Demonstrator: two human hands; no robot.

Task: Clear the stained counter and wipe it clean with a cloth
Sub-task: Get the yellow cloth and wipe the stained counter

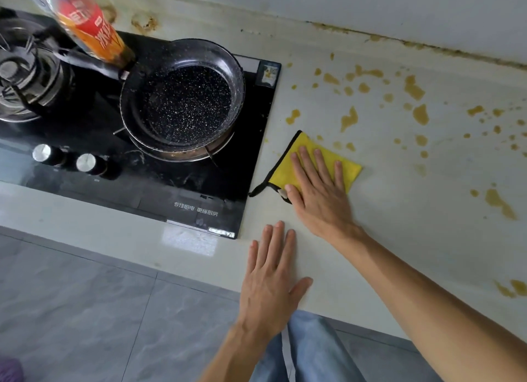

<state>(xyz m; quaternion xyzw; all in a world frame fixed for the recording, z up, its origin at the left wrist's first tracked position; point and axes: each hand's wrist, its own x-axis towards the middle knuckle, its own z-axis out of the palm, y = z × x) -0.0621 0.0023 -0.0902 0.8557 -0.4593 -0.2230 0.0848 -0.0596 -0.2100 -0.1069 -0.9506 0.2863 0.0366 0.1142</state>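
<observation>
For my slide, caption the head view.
Right hand presses yellow cloth on stained counter; left hand rests flat.

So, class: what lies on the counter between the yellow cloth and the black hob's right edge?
In the head view, only a narrow strip of bare counter separates the yellow cloth from the hob; the cloth's black hanging loop trails into it.

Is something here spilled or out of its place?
Yes. Brownish-yellow stains are splattered over the counter, right of the yellow cloth under the right hand. A bottle leans tilted over the frying pan handle on the stove.
</observation>
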